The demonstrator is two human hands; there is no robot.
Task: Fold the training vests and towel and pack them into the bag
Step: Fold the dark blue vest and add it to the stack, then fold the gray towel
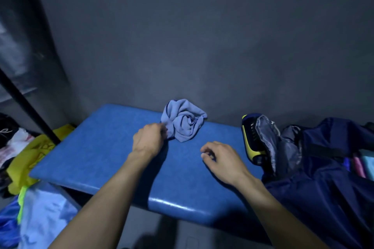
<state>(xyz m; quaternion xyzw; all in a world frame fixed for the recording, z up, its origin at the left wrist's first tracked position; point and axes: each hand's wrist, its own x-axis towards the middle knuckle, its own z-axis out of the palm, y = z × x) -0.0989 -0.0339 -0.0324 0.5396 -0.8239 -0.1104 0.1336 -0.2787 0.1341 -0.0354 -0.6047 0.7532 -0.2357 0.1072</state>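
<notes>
A crumpled light blue cloth (185,120) lies bunched at the far edge of the blue padded bench (97,147), against the wall. My left hand (148,138) pinches the cloth's left edge. My right hand (219,158) hovers just over the bench to the right of the cloth, fingers loosely curled, holding nothing. A dark navy bag (323,178) with yellow trim and a grey lining lies open on the bench's right end. A yellow garment (30,157) and a pale blue garment with neon green trim (44,208) lie off the bench's left side.
A grey wall rises right behind the bench. A black slanted pole (30,107) stands at the left with a pile of mixed clothes (10,141) beside it. Pink and teal items (362,163) show inside the bag at the far right.
</notes>
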